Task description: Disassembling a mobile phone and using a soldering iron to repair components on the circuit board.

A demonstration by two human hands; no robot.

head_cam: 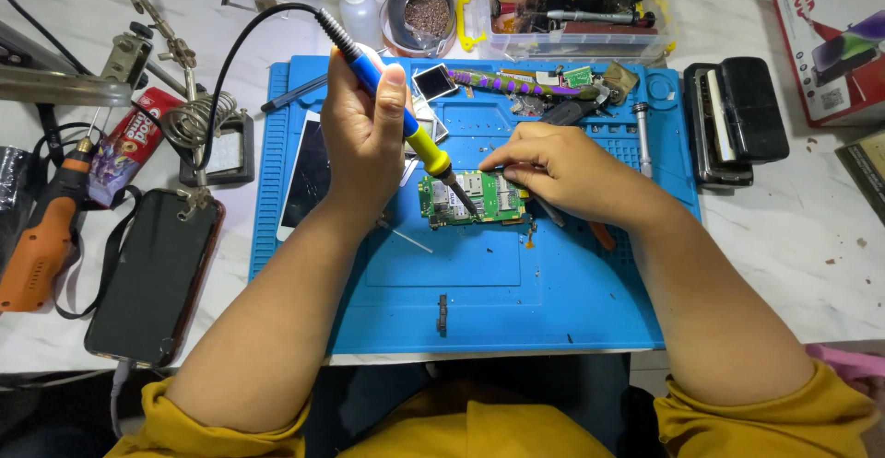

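Observation:
My left hand (364, 131) grips a blue and yellow soldering iron (417, 135), whose tip points down onto a small green circuit board (470, 198) lying on the blue work mat (479, 283). A black cord runs from the iron's top end toward the back left. My right hand (562, 172) rests on the board's right edge, fingers pinched together on a thin tool at the board; an orange handle end (601, 234) shows under the palm.
A black phone (152, 278) and an orange rotary tool (41, 237) lie at the left. A white phone screen (304, 177) sits on the mat's left part. Behind are a helping-hands stand (189, 117), a clear parts box (576, 16) and a black case (737, 117).

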